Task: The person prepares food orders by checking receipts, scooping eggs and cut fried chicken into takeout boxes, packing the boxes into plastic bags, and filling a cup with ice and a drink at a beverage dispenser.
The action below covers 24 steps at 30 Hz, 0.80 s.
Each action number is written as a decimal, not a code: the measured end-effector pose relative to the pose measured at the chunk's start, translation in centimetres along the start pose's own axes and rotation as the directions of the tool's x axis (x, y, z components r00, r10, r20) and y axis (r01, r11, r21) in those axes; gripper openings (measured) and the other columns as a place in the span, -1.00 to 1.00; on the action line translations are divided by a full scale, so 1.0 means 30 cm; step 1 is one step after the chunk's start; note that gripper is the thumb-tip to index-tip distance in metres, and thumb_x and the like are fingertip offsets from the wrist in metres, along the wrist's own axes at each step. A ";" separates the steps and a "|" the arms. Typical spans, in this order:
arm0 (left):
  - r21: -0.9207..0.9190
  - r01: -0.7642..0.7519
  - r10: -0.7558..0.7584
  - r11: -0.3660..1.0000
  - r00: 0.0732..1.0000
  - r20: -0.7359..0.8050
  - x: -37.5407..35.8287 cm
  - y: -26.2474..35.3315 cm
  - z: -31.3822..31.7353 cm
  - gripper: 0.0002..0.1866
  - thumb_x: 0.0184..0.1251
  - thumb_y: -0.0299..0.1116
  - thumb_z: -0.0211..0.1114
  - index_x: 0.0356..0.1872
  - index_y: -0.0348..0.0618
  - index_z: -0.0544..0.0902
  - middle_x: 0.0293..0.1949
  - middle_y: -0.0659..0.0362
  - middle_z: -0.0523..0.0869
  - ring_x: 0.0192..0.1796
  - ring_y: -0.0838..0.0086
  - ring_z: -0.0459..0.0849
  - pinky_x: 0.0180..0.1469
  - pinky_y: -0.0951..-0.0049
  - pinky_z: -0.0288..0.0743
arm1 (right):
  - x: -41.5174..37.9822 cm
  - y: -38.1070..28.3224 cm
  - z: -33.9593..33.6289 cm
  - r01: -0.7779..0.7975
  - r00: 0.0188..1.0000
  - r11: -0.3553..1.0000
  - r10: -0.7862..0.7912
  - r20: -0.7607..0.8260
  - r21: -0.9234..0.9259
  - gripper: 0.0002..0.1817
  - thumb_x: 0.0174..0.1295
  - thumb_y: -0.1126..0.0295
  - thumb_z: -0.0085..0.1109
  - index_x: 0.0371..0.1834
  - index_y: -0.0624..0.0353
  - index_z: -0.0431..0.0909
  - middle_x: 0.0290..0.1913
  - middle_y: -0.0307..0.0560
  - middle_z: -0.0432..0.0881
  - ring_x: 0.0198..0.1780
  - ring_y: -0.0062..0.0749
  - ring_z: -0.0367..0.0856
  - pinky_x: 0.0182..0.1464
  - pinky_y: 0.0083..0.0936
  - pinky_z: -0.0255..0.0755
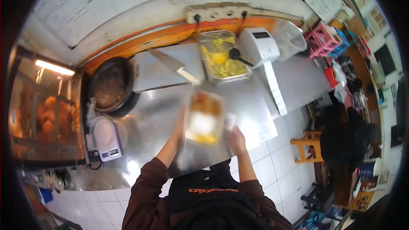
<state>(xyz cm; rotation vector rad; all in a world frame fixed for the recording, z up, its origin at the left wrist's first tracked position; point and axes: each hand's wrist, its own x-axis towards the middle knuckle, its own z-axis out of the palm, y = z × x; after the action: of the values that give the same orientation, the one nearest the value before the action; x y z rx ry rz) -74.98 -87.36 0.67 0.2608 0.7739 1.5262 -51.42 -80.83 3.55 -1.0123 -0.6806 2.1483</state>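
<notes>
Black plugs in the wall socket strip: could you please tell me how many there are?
2: one plug near the left end of the socket strip, one plug near its right end.

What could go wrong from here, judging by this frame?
The food container, seemingly held by the left hand, might tip and spill; blur hides the grip. The knife lies bare on the cutting board, handle toward the person, and could be knocked. The paper strip trailing from the printer might snag a sleeve.
</notes>
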 end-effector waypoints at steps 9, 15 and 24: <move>0.196 0.074 -0.089 0.978 0.994 0.068 0.355 -0.632 0.652 -0.37 0.35 0.12 -0.20 0.28 -0.12 0.14 0.18 0.15 0.34 0.15 0.41 0.39 0.19 0.37 0.30 | -0.141 -0.471 -0.596 0.153 0.979 0.988 -0.150 -0.135 0.011 -0.78 0.34 0.27 -0.23 -0.13 0.13 0.36 -0.09 -0.16 0.46 0.02 -0.41 0.35 0.06 -0.38 0.28; 0.361 -0.097 0.059 0.927 0.992 0.116 0.747 -1.011 1.069 -0.47 0.39 -0.07 -0.12 0.20 -0.26 0.28 0.17 0.08 0.37 0.20 0.43 0.33 0.23 0.50 0.17 | -0.024 -0.808 -1.081 0.216 0.962 0.973 -0.227 -0.155 -0.080 -0.77 0.32 0.29 -0.23 -0.10 0.14 0.35 -0.07 -0.17 0.44 0.03 -0.40 0.37 0.07 -0.29 0.30; 0.644 -0.387 0.306 0.659 0.921 0.241 1.565 -1.107 1.458 -0.59 0.34 -0.12 -0.06 -0.01 -0.26 0.46 -0.11 -0.01 0.56 -0.03 0.30 0.50 0.06 0.32 0.30 | 0.552 -1.353 -1.435 0.490 0.679 0.636 -0.707 -0.196 -0.597 -0.75 0.33 0.26 -0.17 -0.18 0.22 0.40 -0.20 -0.17 0.49 -0.14 -0.57 0.41 -0.04 -0.63 0.27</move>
<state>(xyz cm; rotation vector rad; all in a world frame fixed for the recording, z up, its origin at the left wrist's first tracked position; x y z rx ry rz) -28.87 -31.74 -0.47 1.1033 1.2360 1.4985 -10.92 -34.83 -0.77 -1.2203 -1.2018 1.1036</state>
